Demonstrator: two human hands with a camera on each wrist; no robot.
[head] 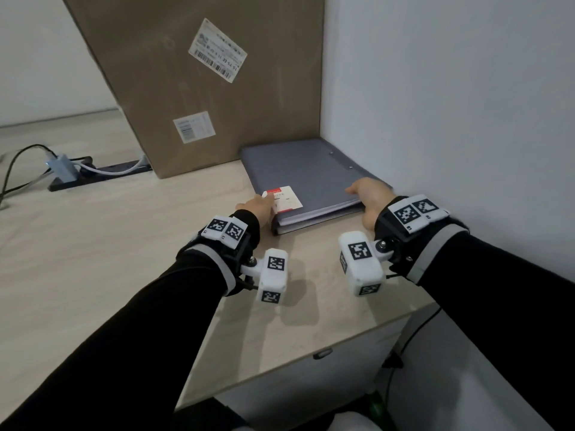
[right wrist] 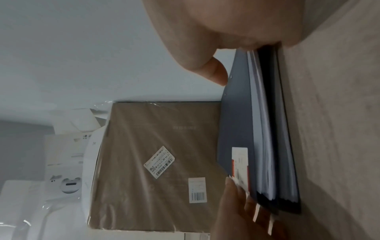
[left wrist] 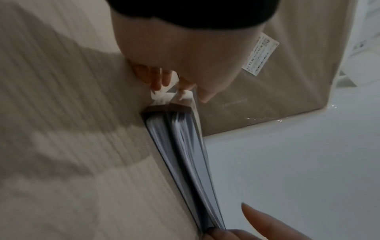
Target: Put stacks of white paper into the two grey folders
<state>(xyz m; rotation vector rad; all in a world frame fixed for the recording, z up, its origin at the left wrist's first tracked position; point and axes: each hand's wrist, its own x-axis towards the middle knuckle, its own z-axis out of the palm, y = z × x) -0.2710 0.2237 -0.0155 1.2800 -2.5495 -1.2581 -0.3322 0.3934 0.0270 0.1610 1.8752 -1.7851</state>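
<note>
Looks near done: both folders (head: 298,175) are closed and stacked in the desk (head: 124,244) corner, white paper (right wrist: 265,170) showing as thick sheaves in the edges of each, no loose sheets in view. What's left, I'd judge, is squaring the pile or letting go. Left hand (head: 259,206) sits at the near left corner, fingers curled on the edge, fingertips by the red-and-white label (head: 284,197). Right hand (head: 370,197) is at the near right corner, thumb on the top cover, fingers wrapped under the edge; whether it takes weight I can't tell. Room: wall (head: 451,104) just beyond the right hand, folders tight or nearly tight against it; box (head: 193,82) straight ahead of both hands, at the folders' back edge. Open desk lies left of the left hand and back toward the wrists, with the desk's front edge behind the right wrist. Power strip (head: 93,172) well off to the left, no clash.
</note>
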